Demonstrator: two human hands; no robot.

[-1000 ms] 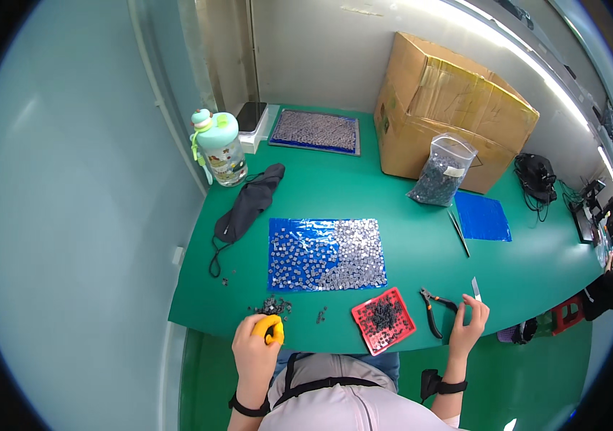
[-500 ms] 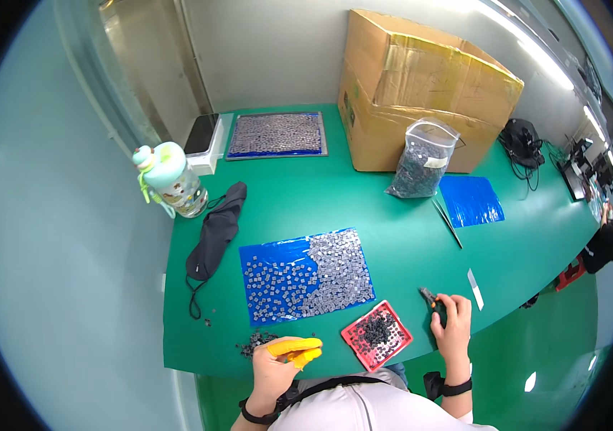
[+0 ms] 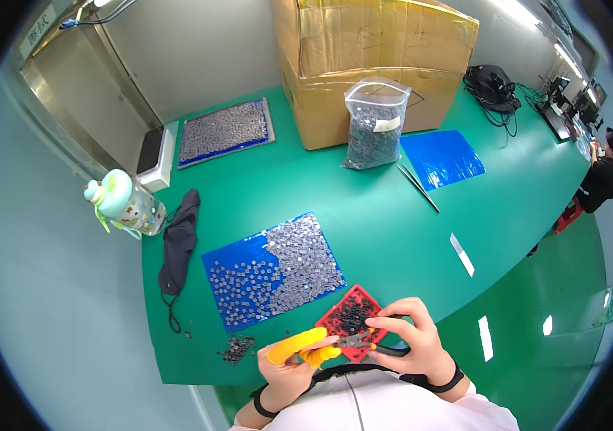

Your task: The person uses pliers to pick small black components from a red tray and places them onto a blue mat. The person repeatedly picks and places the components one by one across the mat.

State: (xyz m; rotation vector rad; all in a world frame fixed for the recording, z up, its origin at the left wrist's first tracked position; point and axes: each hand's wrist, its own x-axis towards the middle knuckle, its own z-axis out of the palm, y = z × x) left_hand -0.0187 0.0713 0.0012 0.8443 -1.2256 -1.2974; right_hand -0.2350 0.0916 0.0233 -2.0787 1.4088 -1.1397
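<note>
Head view | hands together — right (image 3: 410, 337) gripping black-handled pliers (image 3: 374, 347) | left (image 3: 293, 361) yellow-fingered, pinching small part

A cardboard box (image 3: 374, 61), a bag of parts (image 3: 372, 126) and a water bottle (image 3: 121, 206) stand on the green table (image 3: 385, 223).

Couldn't make out the tiny part pinched between the left hand (image 3: 293, 359) and the pliers (image 3: 365, 343), way too small. The right hand (image 3: 415, 337) covered the handles, and the cardboard box (image 3: 371, 57) got cropped up top.
</note>
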